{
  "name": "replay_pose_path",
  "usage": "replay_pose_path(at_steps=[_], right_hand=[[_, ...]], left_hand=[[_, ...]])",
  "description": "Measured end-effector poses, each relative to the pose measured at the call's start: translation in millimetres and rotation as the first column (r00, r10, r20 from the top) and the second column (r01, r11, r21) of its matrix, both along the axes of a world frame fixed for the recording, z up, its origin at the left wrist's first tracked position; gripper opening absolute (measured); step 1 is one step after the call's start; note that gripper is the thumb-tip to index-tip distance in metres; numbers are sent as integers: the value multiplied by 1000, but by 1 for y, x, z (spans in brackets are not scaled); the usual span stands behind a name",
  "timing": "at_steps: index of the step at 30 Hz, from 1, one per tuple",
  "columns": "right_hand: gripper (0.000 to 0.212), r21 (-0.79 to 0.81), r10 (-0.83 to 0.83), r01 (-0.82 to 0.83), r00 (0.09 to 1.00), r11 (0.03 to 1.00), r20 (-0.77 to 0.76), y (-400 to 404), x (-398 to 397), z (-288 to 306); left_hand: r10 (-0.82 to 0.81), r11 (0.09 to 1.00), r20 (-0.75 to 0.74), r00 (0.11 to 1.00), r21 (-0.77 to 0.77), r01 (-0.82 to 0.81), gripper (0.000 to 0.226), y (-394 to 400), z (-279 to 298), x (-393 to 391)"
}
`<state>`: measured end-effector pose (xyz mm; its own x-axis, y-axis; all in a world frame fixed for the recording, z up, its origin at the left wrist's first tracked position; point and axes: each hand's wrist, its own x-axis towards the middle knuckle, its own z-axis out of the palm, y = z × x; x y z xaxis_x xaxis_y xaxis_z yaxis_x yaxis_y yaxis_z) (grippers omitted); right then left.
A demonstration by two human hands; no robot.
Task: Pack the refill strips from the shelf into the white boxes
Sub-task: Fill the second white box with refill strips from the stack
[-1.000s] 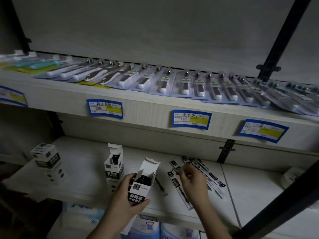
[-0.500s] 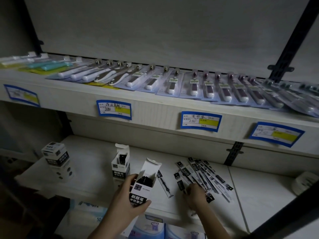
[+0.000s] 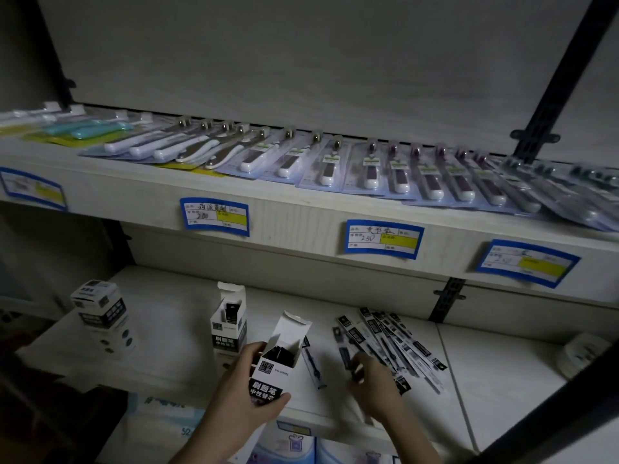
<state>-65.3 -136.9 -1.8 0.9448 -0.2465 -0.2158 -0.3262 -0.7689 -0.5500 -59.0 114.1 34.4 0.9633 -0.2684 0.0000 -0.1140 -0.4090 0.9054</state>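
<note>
Since a moment before, the right hand point(image 3: 375, 380) had dropped from above the pile to its near end. It had come down onto the refill strips point(image 3: 392, 343) on the lower shelf point(image 3: 174, 329). Its fingers were curled around the near ends of a few strips, so it looked like it was picking some up.

The left hand point(image 3: 244, 386) had hardly moved. It held the open white box point(image 3: 274, 363) tilted just above the shelf, with the thumb across the front and the fingers behind. The flap was up, and dark strips showed inside the box.

One loose strip point(image 3: 313, 365) lay on the shelf between the box and the pile. A second open box point(image 3: 229, 324) stood just behind the left hand. A closed box point(image 3: 102, 316) stood well apart to the left.

On the upper shelf point(image 3: 301, 212) lay a row of packed pens point(image 3: 368, 165), and blue price tags point(image 3: 383, 239) were stuck along its front edge.

I think the next bunch was about to go into the tilted box. Many strips were not yet packed, so the job looked far from finished.
</note>
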Motion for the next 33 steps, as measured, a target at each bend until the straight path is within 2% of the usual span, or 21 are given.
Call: replay_pose_path(at_steps=[4,9,12,15,18,24,26,33], right_hand=[[4,184,-35,-17,962,983,272,14,-15,66],[21,406,-175,-66,831,912,528,36,-48,150],[25,434,-189,-132,761,891,620,50,-64,183],[29,423,-163,-150,771,894,616,60,-65,189],[34,345,-99,-150,788,927,607,67,-60,182],[20,240,29,-194,831,951,556,76,-52,165],[7,166,82,-204,834,965,546,80,-51,159],[10,60,171,-230,850,971,498,81,-54,144]], left_hand=[[-11,1000,30,999,21,10,70,-6,1,-1],[-12,998,73,997,62,7,71,-11,0,-2],[-14,998,54,998,58,11,73,-15,2,-4],[-34,998,50,998,48,32,78,-17,3,-4],[-34,999,60,998,42,32,82,-18,5,-4],[-38,999,87,995,20,36,78,-20,11,-5],[-45,999,126,991,33,41,77,-21,13,-6],[-54,998,159,986,18,52,70,-20,13,-8]])
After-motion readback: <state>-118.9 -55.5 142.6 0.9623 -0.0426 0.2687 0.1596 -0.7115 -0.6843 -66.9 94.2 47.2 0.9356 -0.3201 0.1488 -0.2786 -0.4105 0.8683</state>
